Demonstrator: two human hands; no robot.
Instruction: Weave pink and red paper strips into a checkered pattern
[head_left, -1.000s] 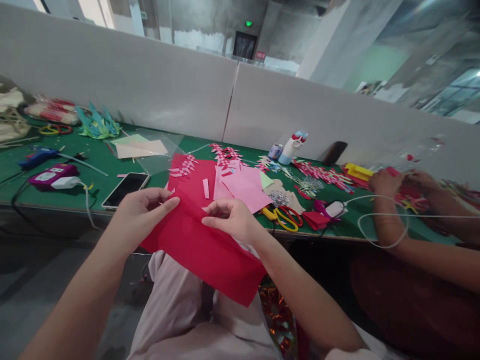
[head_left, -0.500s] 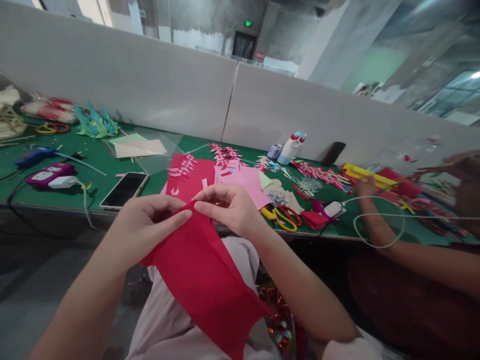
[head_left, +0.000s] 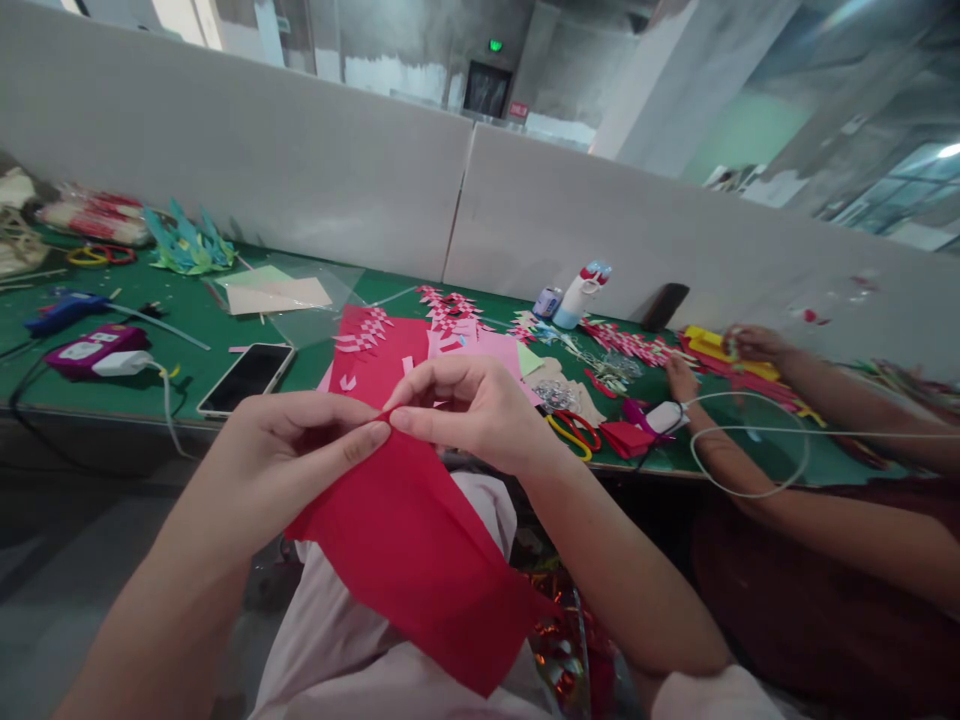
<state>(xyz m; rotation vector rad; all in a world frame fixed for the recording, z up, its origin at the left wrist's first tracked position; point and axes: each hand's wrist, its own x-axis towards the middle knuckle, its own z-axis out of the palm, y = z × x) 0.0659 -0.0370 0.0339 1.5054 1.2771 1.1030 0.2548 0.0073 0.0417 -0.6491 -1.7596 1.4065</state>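
Observation:
A sheet of red paper (head_left: pixel 427 550) hangs over my lap, its upper edge pinched between both hands. My left hand (head_left: pixel 300 450) grips that edge with thumb and index finger. Right beside it, my right hand (head_left: pixel 465 415) pinches the same edge, the two thumb tips almost touching. Below the fingers the sheet bends and droops towards the lower right. On the table just beyond my hands lie a larger red sheet (head_left: pixel 360 375) and pink paper (head_left: pixel 491 350), with folded pink-and-white strips (head_left: pixel 450 310) on and around them.
Scissors (head_left: pixel 574 435) lie by the table's front edge, near a purple-and-white device (head_left: pixel 656 420). A phone (head_left: pixel 247 378), another purple device (head_left: pixel 97 350) and a blue glue gun (head_left: pixel 67 312) are at left. At right, a co-worker's hands (head_left: pixel 682 380) reach over the table; a looped white cable (head_left: pixel 750 490) hangs there.
The red sheet's lower end has swung slightly up and to the right, while my hands keep their pinch. The co-worker's hands have shifted left over the table.

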